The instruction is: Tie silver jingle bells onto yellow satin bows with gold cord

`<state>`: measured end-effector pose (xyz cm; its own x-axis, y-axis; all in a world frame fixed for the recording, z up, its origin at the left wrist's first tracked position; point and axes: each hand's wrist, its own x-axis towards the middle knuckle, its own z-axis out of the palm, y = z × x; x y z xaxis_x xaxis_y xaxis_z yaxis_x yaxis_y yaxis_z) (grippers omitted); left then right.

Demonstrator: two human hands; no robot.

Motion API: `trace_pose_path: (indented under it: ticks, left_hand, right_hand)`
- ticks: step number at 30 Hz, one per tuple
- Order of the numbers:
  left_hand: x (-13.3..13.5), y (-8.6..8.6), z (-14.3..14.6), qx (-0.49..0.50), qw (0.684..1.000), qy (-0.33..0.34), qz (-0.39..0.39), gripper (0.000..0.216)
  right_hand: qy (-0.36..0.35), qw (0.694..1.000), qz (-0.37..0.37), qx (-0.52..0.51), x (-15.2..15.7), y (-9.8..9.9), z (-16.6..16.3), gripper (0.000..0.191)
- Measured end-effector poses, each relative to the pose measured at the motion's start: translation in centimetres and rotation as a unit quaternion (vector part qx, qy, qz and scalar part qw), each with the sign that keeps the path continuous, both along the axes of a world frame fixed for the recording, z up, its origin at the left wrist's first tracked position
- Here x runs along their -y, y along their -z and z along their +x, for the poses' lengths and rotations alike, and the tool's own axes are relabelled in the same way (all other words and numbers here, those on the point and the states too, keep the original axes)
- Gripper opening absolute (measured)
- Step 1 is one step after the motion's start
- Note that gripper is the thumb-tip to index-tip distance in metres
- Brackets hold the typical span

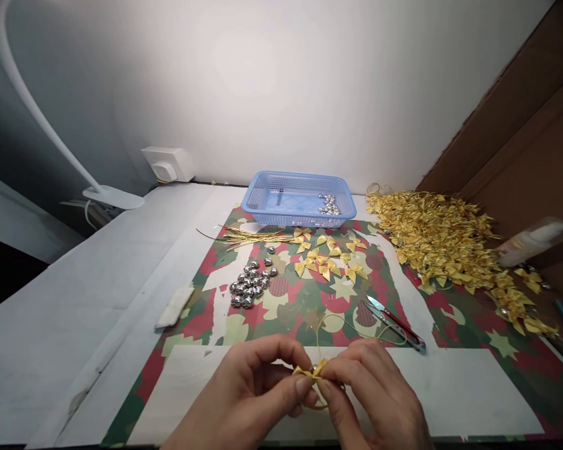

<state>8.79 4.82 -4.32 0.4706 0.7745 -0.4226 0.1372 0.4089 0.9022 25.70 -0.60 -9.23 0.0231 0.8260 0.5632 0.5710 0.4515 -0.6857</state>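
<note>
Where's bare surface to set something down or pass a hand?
Free: the grey tabletop left of the patterned mat, and the white paper sheet right of the hands. Crowded: mid-mat with silver bells, small yellow ribbon bows and red-handled snips; big bow pile fills the right.

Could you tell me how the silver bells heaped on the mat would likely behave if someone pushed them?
The bells look round and shiny, so they would probably roll and scatter rather than slide together. They seem small and likely light. A few already lie apart from the heap, which suggests they stray easily on the flat mat.
</note>
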Motion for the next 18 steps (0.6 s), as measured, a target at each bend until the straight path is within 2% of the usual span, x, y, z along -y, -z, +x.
trace_pose_path:
  ticks: [4, 7, 11, 13, 15, 18]
  left_hand:
    - [-0.2, -0.2, 0.1, 0.016, 0.999, -0.031, -0.035, 0.016]
    - [-0.4, -0.3, 0.2, 0.021, 0.998, -0.032, -0.058, 0.016]
    - [-0.2, -0.3, 0.0, 0.052, 0.995, -0.007, -0.086, 0.014]
    - [-0.1, -0.4, -0.3, 0.056, 0.994, -0.012, -0.094, 0.014]
    - [0.0, -0.5, -0.5, 0.050, 0.993, -0.026, -0.102, 0.014]
    - [-0.1, -0.6, -0.8, 0.033, 0.994, -0.037, -0.097, 0.012]
  right_hand:
    - [-0.007, 0.997, -0.064, -0.049, -0.1, -0.7, 1.8, 0.021]
    - [-0.034, 0.994, -0.096, -0.033, -0.8, -1.2, 3.2, 0.030]
    - [-0.177, 0.974, -0.137, -0.032, -2.1, -1.8, 3.5, 0.039]
    - [-0.235, 0.954, -0.178, -0.046, -2.5, -2.1, 3.2, 0.031]
    - [-0.238, 0.946, -0.215, -0.043, -2.8, -2.3, 2.9, 0.019]
    - [-0.173, 0.963, -0.205, -0.041, -2.9, -2.5, 2.9, 0.020]
